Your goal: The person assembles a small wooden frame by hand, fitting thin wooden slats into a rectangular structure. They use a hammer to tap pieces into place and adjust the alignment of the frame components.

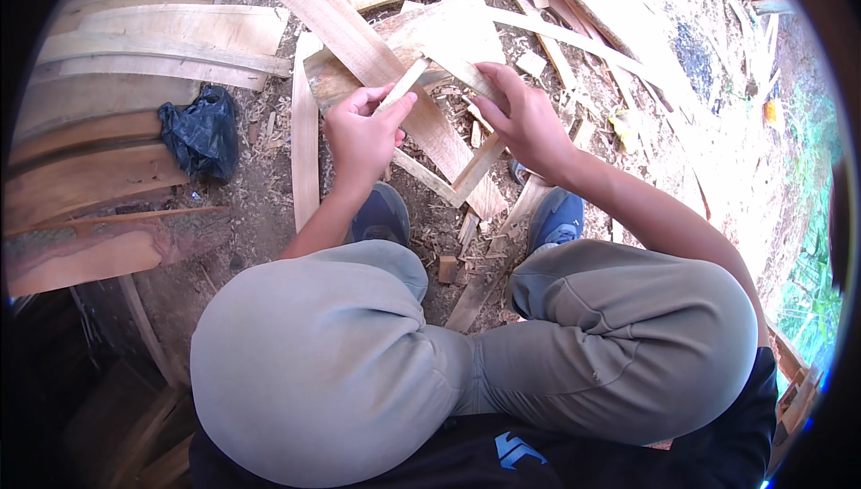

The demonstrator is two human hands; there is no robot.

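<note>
Between my hands is a four-sided frame of thin, pale wooden strips [480, 169], held cornerwise with one corner pointing away from me and one toward me. My left hand [363, 135] pinches its left side, thumb lying along the upper strip. On the opposite side, my right hand [531, 126] grips the right part between thumb and fingers. Parts of the frame are hidden behind both hands. Beneath it, a long flat board [359, 36] slants across a thick wooden block [336, 77] on the ground.
Curved planks [170, 27] are piled at the left, with a crumpled black plastic bag [202, 130] on their near end. A narrow upright-lying slat [305, 139] is left of my hands. Shavings and a small wood block [447, 268] lie between my blue shoes [381, 214]. Long strips [574, 38] extend to the right.
</note>
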